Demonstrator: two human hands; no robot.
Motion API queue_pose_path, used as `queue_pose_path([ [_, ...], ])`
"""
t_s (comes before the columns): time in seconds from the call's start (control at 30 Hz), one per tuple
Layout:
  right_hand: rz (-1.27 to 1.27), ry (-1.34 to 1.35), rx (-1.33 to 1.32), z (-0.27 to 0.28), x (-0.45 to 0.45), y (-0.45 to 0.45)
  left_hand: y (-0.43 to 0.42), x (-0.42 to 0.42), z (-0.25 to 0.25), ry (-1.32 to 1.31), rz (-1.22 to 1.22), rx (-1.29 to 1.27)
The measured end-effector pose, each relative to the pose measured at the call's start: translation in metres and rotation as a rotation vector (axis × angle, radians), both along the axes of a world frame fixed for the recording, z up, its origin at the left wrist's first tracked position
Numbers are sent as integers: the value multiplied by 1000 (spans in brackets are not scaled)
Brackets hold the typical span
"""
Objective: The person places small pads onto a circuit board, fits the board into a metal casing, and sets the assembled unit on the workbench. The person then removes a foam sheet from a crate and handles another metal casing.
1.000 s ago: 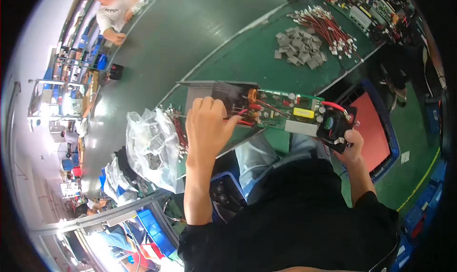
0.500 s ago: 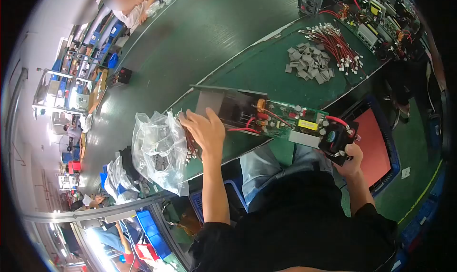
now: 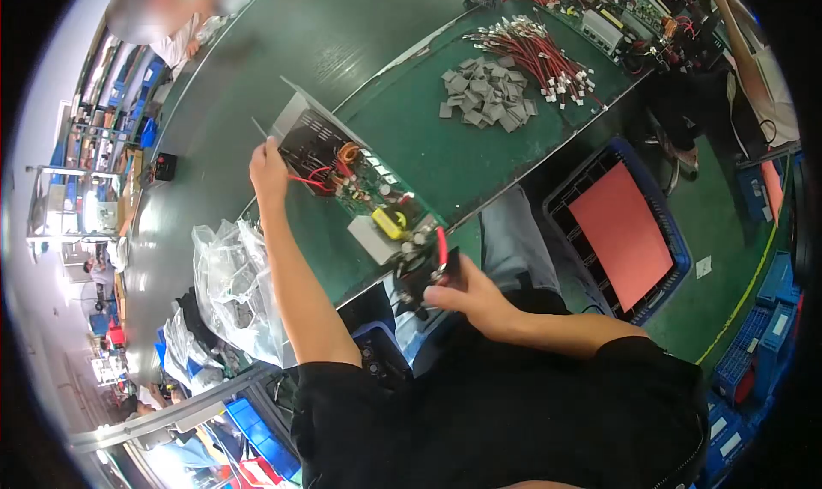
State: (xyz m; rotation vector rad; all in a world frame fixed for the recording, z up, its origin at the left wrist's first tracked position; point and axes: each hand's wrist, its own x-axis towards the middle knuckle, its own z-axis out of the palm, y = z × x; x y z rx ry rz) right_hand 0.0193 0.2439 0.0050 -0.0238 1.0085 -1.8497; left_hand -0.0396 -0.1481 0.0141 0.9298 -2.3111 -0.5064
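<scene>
Holds the circuit-board unit (image 3: 368, 193) aslant left of frame centre, clasping its lower end in the right hand (image 3: 481, 305); has the left hand (image 3: 270, 176) curled at its upper-left edge, cannot tell whether pinching. Has grey pieces (image 3: 488, 95) beyond, upper centre.

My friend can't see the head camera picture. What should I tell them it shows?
A person's right hand grips one end of a circuit-board unit, with the left hand at the other end. Gray pieces and red wires lie on the green bench.
</scene>
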Motion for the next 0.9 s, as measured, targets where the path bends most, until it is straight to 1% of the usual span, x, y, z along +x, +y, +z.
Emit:
queue_pose_path([
  [0.03, 78, 30, -22, -5, 1, -4, -2, 3, 4, -51, -29, 235],
  [0.07, 77, 23, -25, -9, 3, -6, -1, 8, 6, -102, -55, 471],
  [0.1, 84, 29, -38, -10, 5, -8, 2, 12, 5, -109, -53, 468],
  [0.17, 86, 28, -58, -6, 5, -8, 10, 24, 1, 85, -123, 727],
  [0.2, 91, 24, -59, -9, 5, -8, 28, 31, 7, 84, -117, 726],
  [0.27, 106, 17, -114, -19, 5, -4, 86, 46, 28, 205, 87, 601],
  [0.3, 103, 18, -112, -21, 4, -2, 104, 61, 29, 200, 104, 544],
  [0.37, 125, -93, -206, -23, 2, 3, 150, 91, 34, 196, 113, 481],
  [0.4, 109, -84, -199, -24, 0, 5, 179, 105, 35, 198, 105, 476],
  [0.47, 219, -8, -183, -26, -3, 10, 219, 140, 20, 141, 88, 382],
  [0.5, 271, -9, -197, -29, -4, 13, 235, 160, 10, 148, 130, 561],
  [0.53, 264, 4, -188, -27, -7, 17, 245, 172, 3, 156, 175, 740],
  [0.6, 309, -95, -114, -18, -13, 24, 249, 175, 0, 147, 158, 759],
  [0.63, 225, -109, -144, -18, -12, 22, 250, 177, 1, 129, 150, 768],
  [0.67, 250, -84, -146, -19, -13, 19, 247, 159, 22, 71, 88, 397],
  [0.7, 191, -117, -67, -19, -12, 15, 229, 144, 33, 110, 53, 252],
  [0.73, 133, -152, 9, -19, -10, 10, 200, 129, 36, 193, 11, 224],
  [0.77, 60, -133, 6, -20, -7, 4, 170, 107, 41, 245, -24, 148],
  [0.8, 82, -113, -4, -17, -4, -1, 137, 82, 43, 183, 18, 14],
  [0.83, -3, -124, -46, -14, -2, -5, 109, 52, 51, 21, 139, -35],
  [0.87, -91, -137, -88, -12, 1, -9, 78, 27, 39, 22, 228, -214],
  [0.9, -84, -99, -27, -7, 4, -13, 67, 6, 54, -144, 358, 34],
])
